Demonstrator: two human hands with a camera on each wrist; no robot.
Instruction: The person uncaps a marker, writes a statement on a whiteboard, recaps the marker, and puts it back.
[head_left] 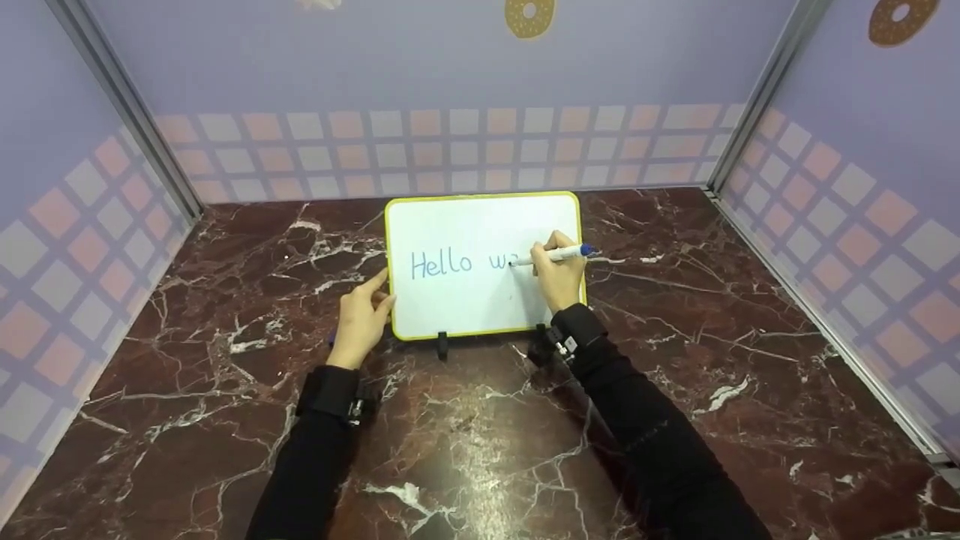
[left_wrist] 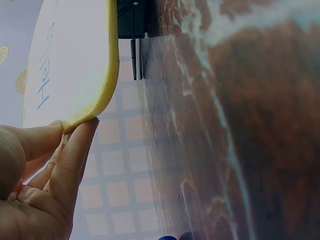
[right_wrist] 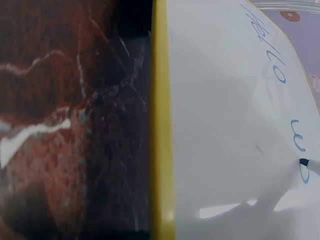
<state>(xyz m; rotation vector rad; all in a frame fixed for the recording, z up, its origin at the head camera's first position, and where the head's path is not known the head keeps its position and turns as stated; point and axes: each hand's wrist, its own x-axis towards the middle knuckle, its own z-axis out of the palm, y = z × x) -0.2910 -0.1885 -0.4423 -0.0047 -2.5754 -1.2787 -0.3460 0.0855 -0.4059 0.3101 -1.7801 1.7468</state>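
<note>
Board (head_left: 465, 304) stood around the middle of the head view, white with a yellow rim and black feet (head_left: 442, 345) along its bottom edge. Blue writing (head_left: 441, 264) ran across it: "Hello", then a "w" and what looked like an "o".

Right hand (head_left: 559, 277) was just right of the frame's middle, in front of the board, fingers curled snugly round the marker (head_left: 551, 256). Pretty much a normal pen grip, blue end poking out to the right. The dark tip (right_wrist: 304, 162) was right on that "o", which showed up at the right edge of the right wrist view.

Left hand (head_left: 360, 319) was left of centre, pinching the board's left side low down near the corner. The left wrist view had it at lower left, thumb and fingers closed on the yellow rim with no gap to spare. Something blue (left_wrist: 168, 238) peeked in at the bottom of that one, too cut off to identify.

Both arms came up from the bottom of the head view in black sleeves (head_left: 660, 442), over a dark red marbled table (head_left: 465, 435). Purple walls (head_left: 412, 67) filled the top and sides, with pink and white squares lower down and a donut (head_left: 529, 28) at top centre.
</note>
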